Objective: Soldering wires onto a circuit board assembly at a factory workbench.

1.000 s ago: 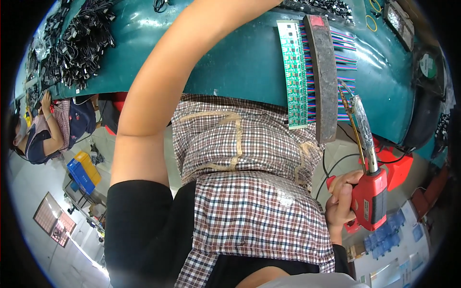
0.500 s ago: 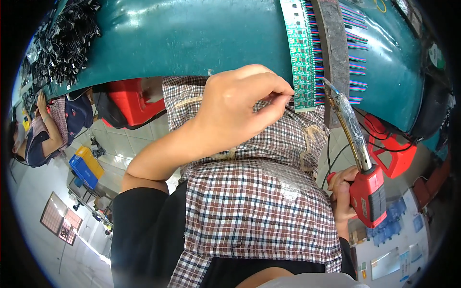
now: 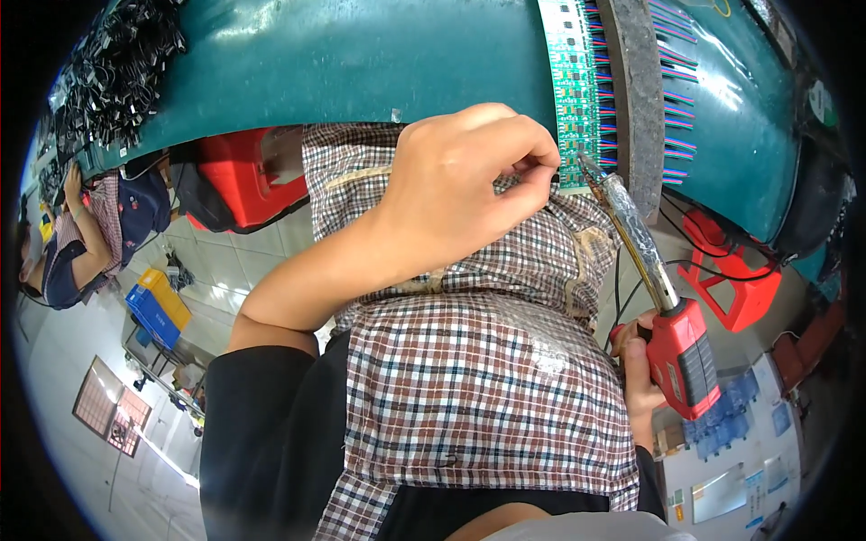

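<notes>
A long green circuit board panel (image 3: pixel 572 108) lies along the bench's near edge, its small dark chips facing up. My left hand (image 3: pixel 469 180) is closed in a pinch at the panel's left edge, near its close end; what the fingertips hold, if anything, is hidden. In my right hand (image 3: pixel 637 377) is a red-handled soldering gun (image 3: pixel 687 361), pointed up and leftward. Its tip is over the right side of the panel near the close end. Thin coloured wires (image 3: pixel 610 117) run from the panel's right side toward a dark grey bar (image 3: pixel 642 99).
Wire ends (image 3: pixel 681 113) stick out right of the bar across the green bench top (image 3: pixel 361 63). A heap of black cables (image 3: pixel 117 81) sits at the far left. Red stools (image 3: pixel 236 185) stand below the bench. Another person (image 3: pixel 95 225) is at the left.
The soldering gun has moved left and its tip is now over the panel instead of by the bar. My left hand stays pinched by the panel edge. The whole view has shifted slightly.
</notes>
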A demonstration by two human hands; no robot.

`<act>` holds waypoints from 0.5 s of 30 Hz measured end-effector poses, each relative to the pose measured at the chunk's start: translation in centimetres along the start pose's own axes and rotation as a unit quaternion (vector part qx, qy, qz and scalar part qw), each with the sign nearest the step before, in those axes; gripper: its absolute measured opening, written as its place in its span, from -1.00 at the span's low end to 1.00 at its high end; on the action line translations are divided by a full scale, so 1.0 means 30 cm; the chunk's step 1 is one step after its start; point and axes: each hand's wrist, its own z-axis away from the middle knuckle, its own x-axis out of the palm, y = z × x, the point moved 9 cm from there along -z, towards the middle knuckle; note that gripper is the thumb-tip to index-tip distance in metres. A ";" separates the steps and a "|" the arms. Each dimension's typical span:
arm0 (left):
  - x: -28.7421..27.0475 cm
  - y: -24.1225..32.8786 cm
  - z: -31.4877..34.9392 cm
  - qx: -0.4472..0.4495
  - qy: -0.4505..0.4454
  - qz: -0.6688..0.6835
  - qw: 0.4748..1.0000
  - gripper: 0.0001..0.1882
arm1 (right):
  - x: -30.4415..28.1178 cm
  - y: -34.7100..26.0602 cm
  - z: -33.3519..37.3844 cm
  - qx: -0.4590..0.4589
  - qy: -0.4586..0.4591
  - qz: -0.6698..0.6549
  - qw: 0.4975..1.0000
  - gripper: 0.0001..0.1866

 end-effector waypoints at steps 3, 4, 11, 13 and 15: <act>0.000 0.000 0.000 0.000 0.005 -0.018 1.000 -0.87 | 0.004 0.010 0.004 0.019 -0.008 0.017 1.000 -0.77; -0.001 0.001 0.000 0.001 0.006 -0.023 1.000 -0.87 | 0.005 0.019 0.007 0.026 -0.008 0.014 1.000 -0.78; 0.000 0.001 -0.001 -0.004 0.005 -0.036 0.999 -0.88 | 0.020 0.009 -0.008 0.039 -0.009 0.021 0.999 -0.84; 0.000 0.002 -0.001 -0.005 0.007 -0.037 0.999 -0.88 | 0.023 0.008 -0.012 0.038 -0.011 0.012 0.999 -0.84; -0.001 0.003 0.000 -0.008 0.009 -0.038 0.999 -0.88 | 0.026 0.010 -0.012 0.037 -0.015 0.001 0.999 -0.85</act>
